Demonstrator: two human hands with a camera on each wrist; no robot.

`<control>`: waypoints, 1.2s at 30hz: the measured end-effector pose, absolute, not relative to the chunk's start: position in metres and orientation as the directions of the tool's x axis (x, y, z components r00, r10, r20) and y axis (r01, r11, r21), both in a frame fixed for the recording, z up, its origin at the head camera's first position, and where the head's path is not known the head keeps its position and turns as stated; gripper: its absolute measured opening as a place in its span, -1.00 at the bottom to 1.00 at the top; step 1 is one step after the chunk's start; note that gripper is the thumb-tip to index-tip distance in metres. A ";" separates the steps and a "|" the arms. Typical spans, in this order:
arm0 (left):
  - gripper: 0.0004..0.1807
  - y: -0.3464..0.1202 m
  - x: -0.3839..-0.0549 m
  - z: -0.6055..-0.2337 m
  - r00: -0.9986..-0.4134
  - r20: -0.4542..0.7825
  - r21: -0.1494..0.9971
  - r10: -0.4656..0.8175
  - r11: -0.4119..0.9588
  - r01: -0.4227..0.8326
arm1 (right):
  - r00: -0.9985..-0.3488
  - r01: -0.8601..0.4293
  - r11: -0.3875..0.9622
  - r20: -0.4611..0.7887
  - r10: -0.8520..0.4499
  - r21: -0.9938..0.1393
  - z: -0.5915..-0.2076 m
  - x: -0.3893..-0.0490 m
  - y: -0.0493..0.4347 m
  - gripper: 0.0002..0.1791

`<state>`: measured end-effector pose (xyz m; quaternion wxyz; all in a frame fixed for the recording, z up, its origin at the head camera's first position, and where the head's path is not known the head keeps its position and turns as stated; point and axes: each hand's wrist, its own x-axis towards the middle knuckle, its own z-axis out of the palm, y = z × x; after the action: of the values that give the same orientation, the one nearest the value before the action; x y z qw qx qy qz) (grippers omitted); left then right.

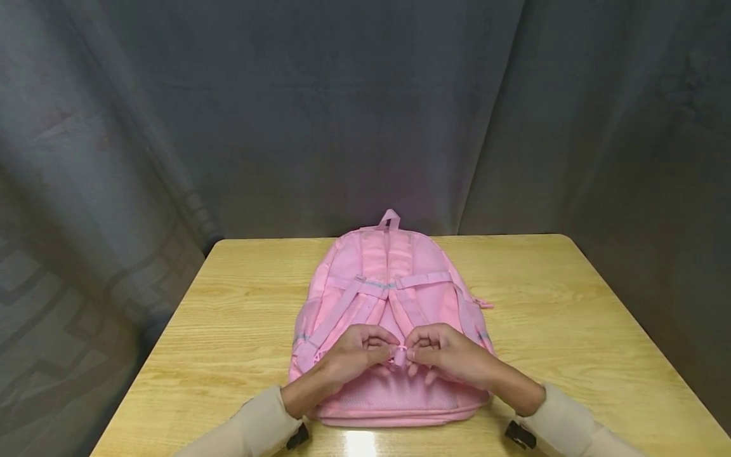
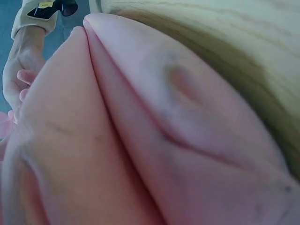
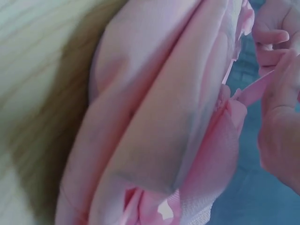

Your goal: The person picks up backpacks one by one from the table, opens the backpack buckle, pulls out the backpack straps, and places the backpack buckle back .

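Cream sleeves (image 1: 254, 422) | hands (image 1: 355, 355) (image 1: 454, 357) pinching what looks like a buckle (image 1: 400, 357) | pink backpack (image 1: 388, 395), straps (image 1: 337, 314) facing up

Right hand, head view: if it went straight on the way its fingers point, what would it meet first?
The right hand would likely meet the small pink piece at its fingertips first, then the left hand just beyond; exact depth is unclear.

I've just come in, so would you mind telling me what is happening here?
A pink backpack lies strap side up on a wooden table. Over its lower part, a person's left hand and right hand pinch a small pink fitting, possibly a buckle. Whether it is fastened is unclear.
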<state>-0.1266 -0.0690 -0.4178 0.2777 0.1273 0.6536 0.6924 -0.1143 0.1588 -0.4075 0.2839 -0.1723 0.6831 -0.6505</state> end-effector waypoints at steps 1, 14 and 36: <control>-0.79 -0.069 -0.127 -0.418 -0.812 -0.187 0.975 0.553 0.006 -0.221 | -0.777 0.150 0.086 -0.171 -0.606 -0.985 -0.408 -0.114 0.159 -0.83; -0.78 -0.066 -0.130 -0.418 -0.808 -0.174 0.975 0.563 -0.013 -0.220 | -0.775 0.008 0.079 -0.056 -0.629 -0.997 -0.411 -0.114 0.164 -0.77; -0.77 -0.066 -0.129 -0.415 -0.811 -0.124 0.987 0.572 -0.012 -0.160 | -0.780 -0.127 0.087 0.046 -0.624 -0.988 -0.412 -0.113 0.164 -0.87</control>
<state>-0.1286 -0.0656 -0.4155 0.2635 0.1581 0.6514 0.6937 -0.1132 0.1639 -0.4119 0.1995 -0.2645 0.7098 -0.6216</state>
